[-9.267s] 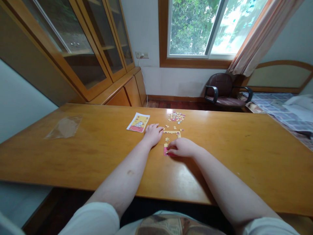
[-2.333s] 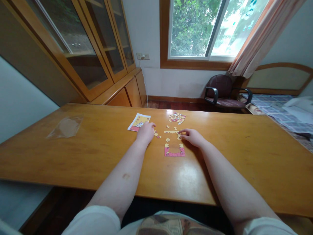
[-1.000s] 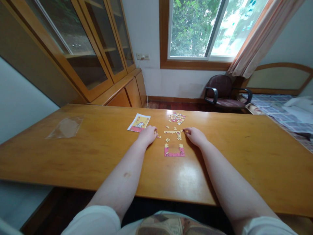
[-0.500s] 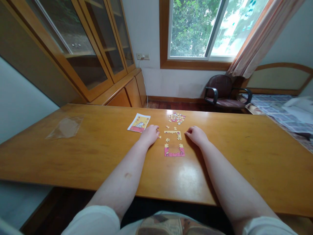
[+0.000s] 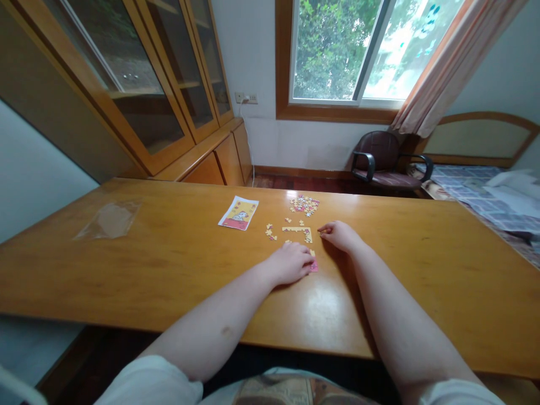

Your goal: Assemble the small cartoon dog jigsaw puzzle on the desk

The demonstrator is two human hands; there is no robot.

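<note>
Left hand point(image 5: 291, 263) lies palm-down on pink puzzle section point(image 5: 314, 266), gripping nothing; right hand point(image 5: 340, 234), grip unclear. Section looks light, thin, probably splits at joints: slide flat by edges.

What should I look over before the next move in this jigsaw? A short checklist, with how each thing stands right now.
1. Left hand steadying the pink puzzle section: ok, it rests over it and hides most of it.
2. Right hand has a piece: cannot tell, its fingertips are by the yellow strip's right end, too small to see.
3. Yellow strip flat on the table: ok.
4. Loose pile uncovered: ok, it lies beyond the strip.
5. Picture card visible: ok, lying left of the pieces.
</note>
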